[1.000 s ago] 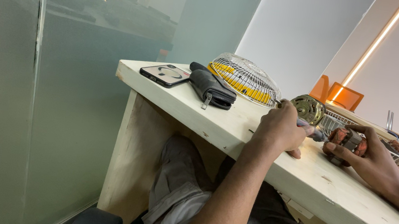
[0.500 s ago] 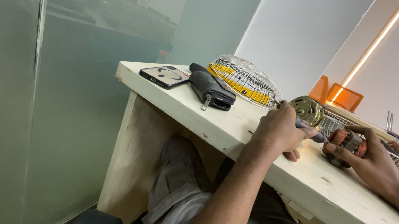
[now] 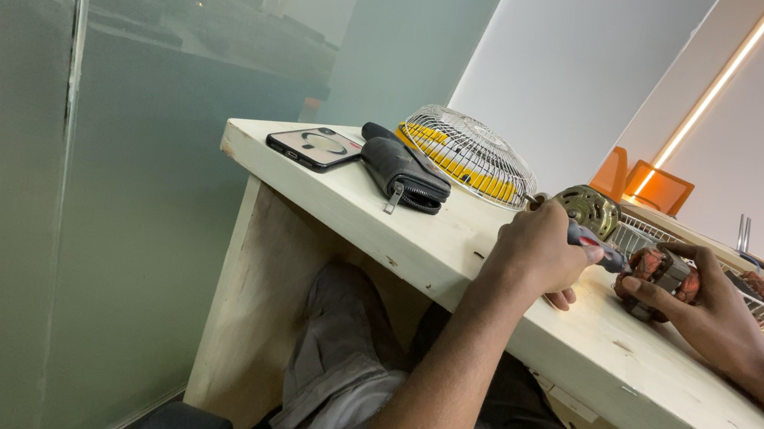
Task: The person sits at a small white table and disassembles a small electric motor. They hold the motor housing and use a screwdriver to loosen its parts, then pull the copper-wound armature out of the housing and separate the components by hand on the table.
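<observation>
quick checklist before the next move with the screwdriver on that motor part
1. Left hand grips the screwdriver: ok.
2. Right hand holds the copper-wound motor part steady above the wooden table: ok.
3. Screwdriver tip seated on a screw: cannot tell, the tip is hidden between the hands.
4. Phone and black pouch lie apart from the hands: ok.
5. Wire fan guard close behind the left hand, could be bumped: not ok.
</observation>
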